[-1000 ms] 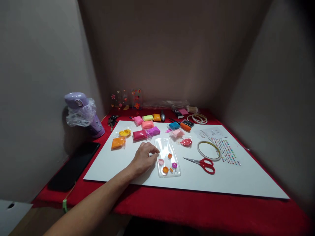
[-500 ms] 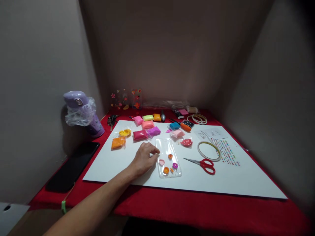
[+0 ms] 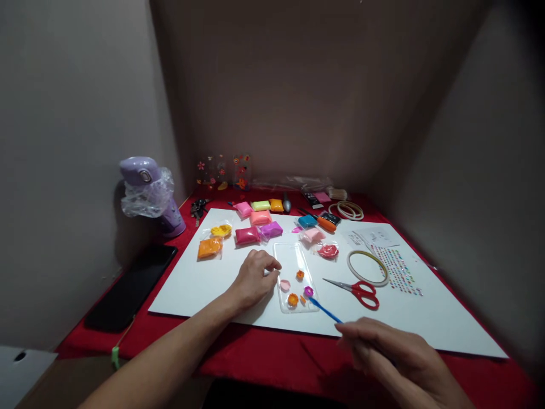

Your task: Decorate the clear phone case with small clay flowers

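Observation:
A clear phone case lies on the white board. On its lower half are small clay pieces: an orange flower, a smaller orange one, a purple flower, a pale pink piece and a little orange petal. My left hand rests at the case's left side, its curled thumb and index finger gripping the edge. My right hand is closed around a thin blue modelling tool, whose tip is beside the purple flower; I cannot tell whether they touch.
Red-handled scissors and a tape roll lie right of the case, near a gem sticker sheet. Several clay packets sit behind. A black phone and purple bottle stand left, on red cloth.
My right hand has come into view from the lower right, bringing the blue modelling tool to the purple flower. My left hand stays at the case's edge; the view has shifted slightly.

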Demonstrator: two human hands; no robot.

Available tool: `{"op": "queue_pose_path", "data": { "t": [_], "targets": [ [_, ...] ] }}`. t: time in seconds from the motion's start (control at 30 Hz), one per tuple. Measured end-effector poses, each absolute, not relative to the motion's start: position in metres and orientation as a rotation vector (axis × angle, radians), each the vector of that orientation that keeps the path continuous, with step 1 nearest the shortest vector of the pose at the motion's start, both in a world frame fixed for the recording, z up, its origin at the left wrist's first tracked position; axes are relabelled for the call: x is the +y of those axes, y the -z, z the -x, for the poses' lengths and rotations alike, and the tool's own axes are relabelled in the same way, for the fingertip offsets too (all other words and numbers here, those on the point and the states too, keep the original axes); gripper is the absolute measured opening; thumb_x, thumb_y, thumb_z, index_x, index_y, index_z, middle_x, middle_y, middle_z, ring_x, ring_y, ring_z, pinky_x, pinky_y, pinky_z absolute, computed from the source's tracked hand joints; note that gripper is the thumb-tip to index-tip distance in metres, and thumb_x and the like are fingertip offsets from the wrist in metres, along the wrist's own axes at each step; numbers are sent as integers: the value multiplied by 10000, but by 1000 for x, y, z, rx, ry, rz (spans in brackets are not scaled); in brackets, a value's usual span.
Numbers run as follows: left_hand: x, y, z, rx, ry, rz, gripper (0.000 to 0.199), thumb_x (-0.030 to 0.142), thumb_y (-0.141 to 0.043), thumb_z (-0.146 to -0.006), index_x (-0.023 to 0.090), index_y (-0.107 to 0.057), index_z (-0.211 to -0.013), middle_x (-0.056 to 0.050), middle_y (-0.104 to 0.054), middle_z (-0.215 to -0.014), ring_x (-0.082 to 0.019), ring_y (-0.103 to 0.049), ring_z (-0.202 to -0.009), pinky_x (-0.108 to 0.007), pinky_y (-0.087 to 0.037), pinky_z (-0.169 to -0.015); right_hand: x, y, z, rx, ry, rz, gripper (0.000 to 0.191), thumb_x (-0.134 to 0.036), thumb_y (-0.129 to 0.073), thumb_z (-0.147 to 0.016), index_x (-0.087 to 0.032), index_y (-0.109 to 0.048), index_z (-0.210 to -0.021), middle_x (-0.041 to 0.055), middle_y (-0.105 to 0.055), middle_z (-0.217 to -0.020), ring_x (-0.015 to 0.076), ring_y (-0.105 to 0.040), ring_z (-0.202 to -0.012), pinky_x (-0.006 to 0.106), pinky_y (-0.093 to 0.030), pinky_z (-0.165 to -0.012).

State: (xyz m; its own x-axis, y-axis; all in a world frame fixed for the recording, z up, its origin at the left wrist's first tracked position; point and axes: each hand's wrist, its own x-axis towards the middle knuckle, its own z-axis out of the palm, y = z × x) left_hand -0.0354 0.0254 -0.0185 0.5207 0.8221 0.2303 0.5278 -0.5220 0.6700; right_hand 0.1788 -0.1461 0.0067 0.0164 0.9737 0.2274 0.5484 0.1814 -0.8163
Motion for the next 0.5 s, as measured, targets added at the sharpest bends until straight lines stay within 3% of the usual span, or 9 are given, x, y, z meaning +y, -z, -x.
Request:
{"op": "queue_pose_path", "data": {
  "t": [0.07, 0.13, 0.3, 0.5],
  "targets": [
    [25, 19, 35, 1106, -747, -2223, 123, 115, -548, -763, 156, -664, -771, -51, -626, -822, -204, -514, -865, -341, -424, -810, -129, -13, -179, -1672, -773, 1439, 240, -330, -592, -870, -284, -667, -1093, 41, -716, -944, 188, -679, -845, 235, -556, -743],
    [25, 19, 36, 1109, -757, -2212, 135, 106, -542, -755, 160, -665, -775, -48, -624, -822, -203, -513, -866, -340, -427, -806, -108, -19, -179, -1653, -927, 1351, 249, -317, -572, -892, -262, -653, -1122, 44, -714, -907, 172, -676, -772, 248, -562, -680],
    [26, 21, 36, 1108, -760, -2221, 138, 117, -543, -755, 171, -670, -770, -45, -617, -820, -206, -510, -867, -345, -427, -804, -54, -27, -172, -1527, -941, 1130, 217, -325, -623, -864, -194, -686, -1024, 41, -689, -744, 138, -618, -603, 258, -522, -564],
    [28, 25, 36, 1107, -785, -2247, 140, 93, -538, -748, 165, -656, -764, -43, -611, -807, -196, -510, -845, -333, -424, -794, -40, -13, -166, -1514, -963, 1090, 180, -352, -579, -890, -197, -667, -862, 0, -627, -678, 105, -549, -563, 223, -453, -526]
  ]
}}
